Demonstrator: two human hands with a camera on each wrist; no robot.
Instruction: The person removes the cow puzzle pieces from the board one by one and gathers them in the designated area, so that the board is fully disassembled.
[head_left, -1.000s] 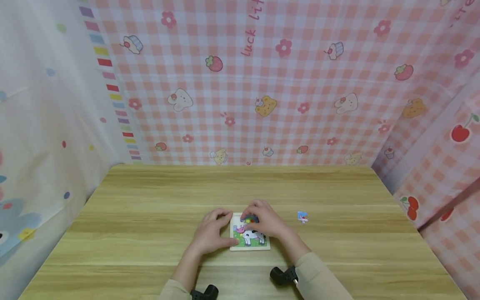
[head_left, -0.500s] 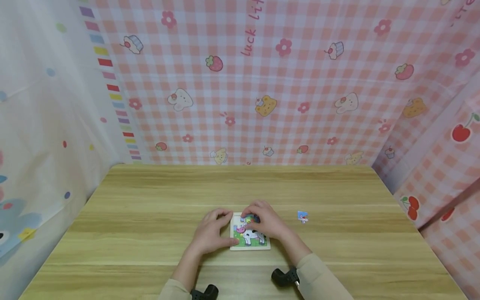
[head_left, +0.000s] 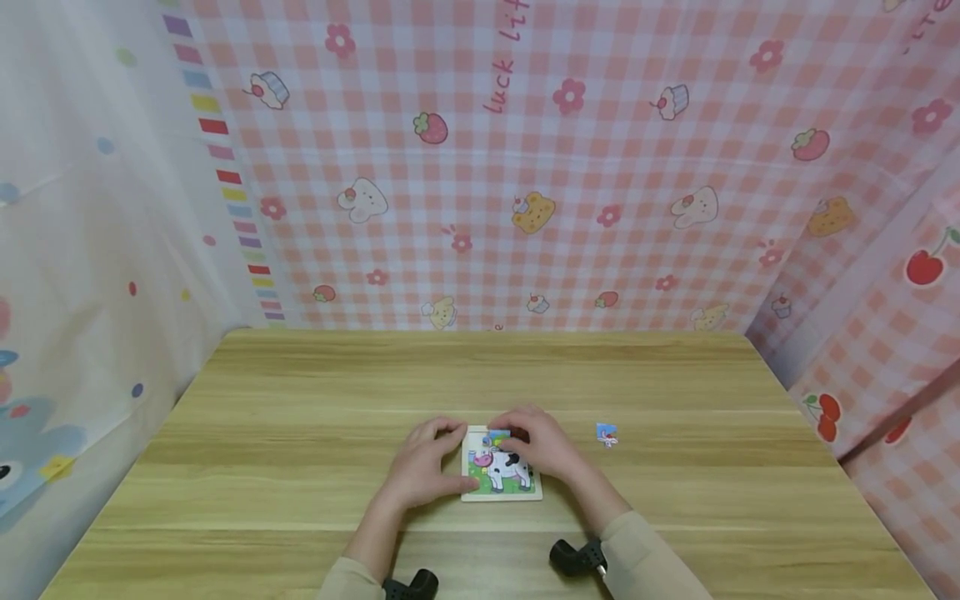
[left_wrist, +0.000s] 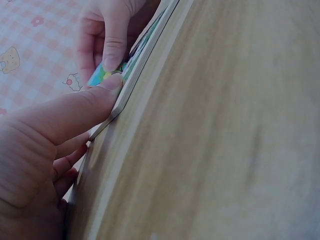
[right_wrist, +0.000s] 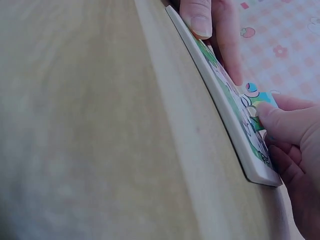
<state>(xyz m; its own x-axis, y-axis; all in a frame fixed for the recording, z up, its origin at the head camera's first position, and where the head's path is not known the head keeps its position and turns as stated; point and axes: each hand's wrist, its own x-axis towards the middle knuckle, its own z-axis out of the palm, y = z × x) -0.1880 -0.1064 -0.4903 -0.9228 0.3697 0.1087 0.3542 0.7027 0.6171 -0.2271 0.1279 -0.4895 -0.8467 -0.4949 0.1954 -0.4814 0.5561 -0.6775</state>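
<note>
I count two grips at work on one puzzle board, which lies flat on the one desk [head_left: 300, 417], near its front edge and around the middle. My left grip [head_left: 417, 471] clasps the puzzle board [head_left: 521, 497] by its left side, thumb resting on the near corner, fingers against the far one. My right grip [head_left: 536, 440] pinches one puzzle piece [right_wrist: 267, 97], blue, green and yellow, between thumb and fingers, over the board's far part; whether it sits flush there I cannot tell. One black-and-white cow [head_left: 510, 468] with a pink muzzle shows on the board, standing on green. One loose piece [head_left: 607, 434], mostly blue, lies on the desk to the right of the board, well apart from it. Two beige sleeves [head_left: 652, 562] cover my forearms, and two black devices [head_left: 577, 557] show by my wrists. Behind the desk hangs one pink checked cloth [head_left: 465, 167].
</note>
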